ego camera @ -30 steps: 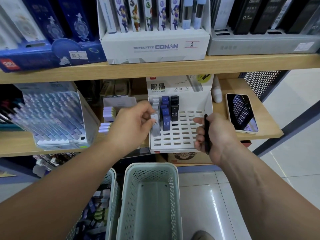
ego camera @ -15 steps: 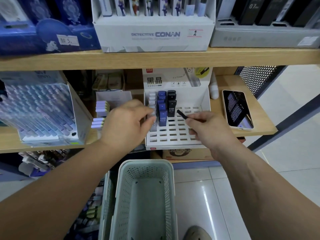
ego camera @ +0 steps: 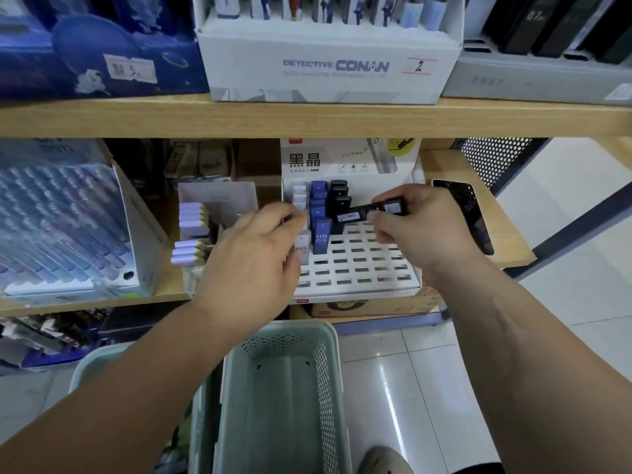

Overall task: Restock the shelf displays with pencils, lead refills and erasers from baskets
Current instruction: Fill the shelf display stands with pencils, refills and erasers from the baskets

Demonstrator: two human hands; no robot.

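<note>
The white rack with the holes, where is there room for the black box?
Empty slots lie right of the black cases and across the front rows of the rack, below the right hand holding the black refill case. The back left is crowded with white cases, blue cases and the left hand.

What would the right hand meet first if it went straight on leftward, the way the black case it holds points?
Probably the standing black refill cases in the white display tray. The black case in the right hand points at them, its tip seemingly close, though depth is unclear.
</note>
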